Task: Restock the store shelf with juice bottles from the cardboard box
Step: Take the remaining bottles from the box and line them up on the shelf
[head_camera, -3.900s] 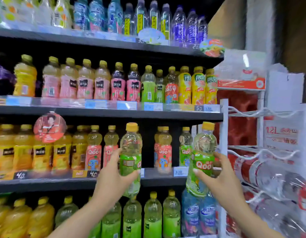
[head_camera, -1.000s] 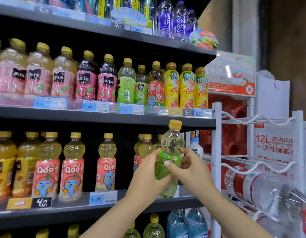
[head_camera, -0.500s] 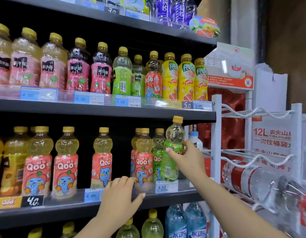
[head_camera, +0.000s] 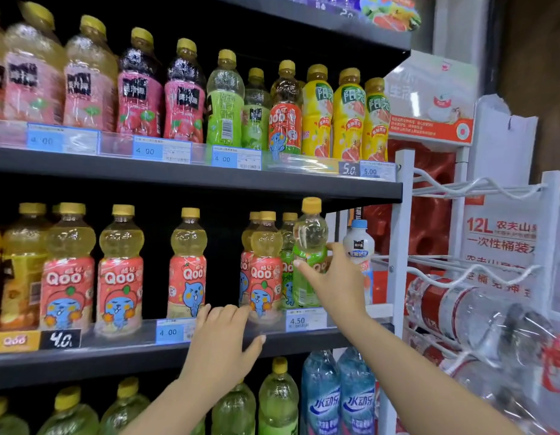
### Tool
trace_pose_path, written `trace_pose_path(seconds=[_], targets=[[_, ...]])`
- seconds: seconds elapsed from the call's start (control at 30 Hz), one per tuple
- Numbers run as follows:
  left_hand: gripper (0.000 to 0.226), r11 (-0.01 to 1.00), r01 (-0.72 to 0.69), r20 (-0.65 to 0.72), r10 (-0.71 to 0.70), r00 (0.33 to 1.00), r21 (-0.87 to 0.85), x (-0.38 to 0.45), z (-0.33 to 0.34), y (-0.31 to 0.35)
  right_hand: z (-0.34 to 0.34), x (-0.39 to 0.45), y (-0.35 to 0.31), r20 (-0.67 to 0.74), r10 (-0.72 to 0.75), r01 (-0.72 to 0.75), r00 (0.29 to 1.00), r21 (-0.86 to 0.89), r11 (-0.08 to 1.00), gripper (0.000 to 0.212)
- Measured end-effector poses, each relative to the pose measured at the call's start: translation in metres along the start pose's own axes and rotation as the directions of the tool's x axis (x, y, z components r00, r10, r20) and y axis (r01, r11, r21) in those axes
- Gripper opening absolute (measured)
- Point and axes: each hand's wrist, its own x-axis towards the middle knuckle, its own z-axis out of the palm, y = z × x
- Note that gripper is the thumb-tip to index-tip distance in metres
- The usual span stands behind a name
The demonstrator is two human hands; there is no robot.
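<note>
I see glossy clear plastic bottles (head_camera: 309, 246) with shiny film labels, on a matt dark shelf (head_camera: 115, 362); white painted wire rack (head_camera: 401, 233).

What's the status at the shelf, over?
Right hand gripping green-label bottle on middle shelf. Left hand open, resting on shelf edge. White bottle close beside.

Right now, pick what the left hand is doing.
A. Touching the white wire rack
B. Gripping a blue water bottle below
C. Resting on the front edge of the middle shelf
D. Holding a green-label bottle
C: the left hand lies with fingers over the front edge of the middle shelf, holding no bottle; only the right hand is on the green-label bottle.
</note>
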Motion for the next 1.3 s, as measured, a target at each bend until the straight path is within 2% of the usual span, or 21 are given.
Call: trace_pose_path(seconds=[0.33, 0.43, 0.53, 0.63, 0.73, 0.93, 1.03, 1.17, 1.3], targets=[[0.051, 1.000, -0.006, 0.016, 0.006, 1.000, 0.016, -0.001, 0.000, -0.001, 0.021, 0.005, 0.012, 0.057, 0.133, -0.128, 0.989, -0.080, 0.989, 0.068], [0.046, 1.000, -0.001, 0.015, 0.001, 1.000, -0.005, -0.001, -0.001, 0.000, 0.027, 0.007, 0.008, 0.110, 0.128, -0.118, 0.986, -0.098, 0.988, 0.072], [0.050, 1.000, -0.007, 0.031, 0.007, 0.999, -0.010, -0.003, -0.003, 0.000, 0.034, 0.008, 0.011, 0.200, 0.140, -0.128, 0.970, -0.070, 0.989, 0.065], [0.051, 1.000, -0.005, 0.030, 0.005, 1.000, 0.004, -0.002, -0.004, 0.000, 0.036, 0.006, 0.015, 0.250, 0.148, -0.153, 0.957, -0.001, 0.988, 0.049], [0.047, 1.000, -0.003, 0.037, 0.003, 0.999, -0.001, -0.003, -0.004, 0.000, 0.033, 0.002, 0.018, 0.253, 0.114, -0.123, 0.961, 0.020, 0.992, 0.044], [0.052, 0.998, -0.044, 0.053, 0.046, 0.998, -0.045, -0.007, -0.017, 0.001, 0.022, -0.010, 0.018, 0.300, 0.095, -0.119, 0.949, 0.064, 0.991, 0.061], [0.058, 0.992, -0.046, 0.065, 0.054, 0.996, -0.118, -0.014, -0.038, -0.005, 0.005, -0.028, 0.011, 0.282, 0.013, -0.036, 0.959, 0.078, 0.996, 0.064], [0.061, 0.998, -0.028, 0.029, 0.030, 0.999, -0.060, -0.049, -0.078, -0.022, -0.024, -0.069, -0.012, 0.320, -0.103, 0.069, 0.942, 0.117, 0.991, 0.066], [0.058, 0.999, 0.018, 0.041, -0.019, 0.999, 0.039, -0.111, -0.120, -0.047, -0.025, -0.125, -0.043, 0.425, -0.207, 0.137, 0.881, 0.189, 0.972, 0.061]])
